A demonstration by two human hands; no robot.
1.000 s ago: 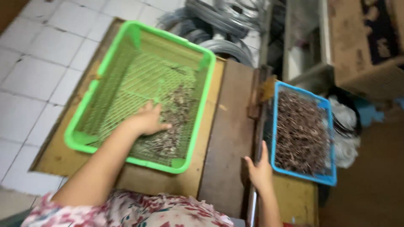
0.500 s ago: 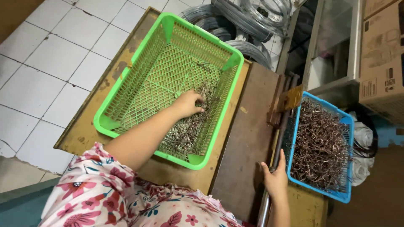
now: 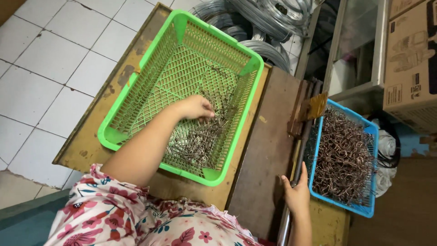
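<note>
At centre-left a green basket (image 3: 136, 91) sits on the wooden table (image 3: 266, 159). Inside it the left hand (image 3: 195, 107) curls its fingers over a pile of metal pieces (image 3: 205, 136) (actual grip can't be told). Lower right, the right hand (image 3: 298, 197) wraps a metal rod (image 3: 300, 155), beside a full blue basket (image 3: 364, 207).

One brown cardboard box (image 3: 412, 64) stands at far right, bearing black printed labels and glove drawings.
</note>
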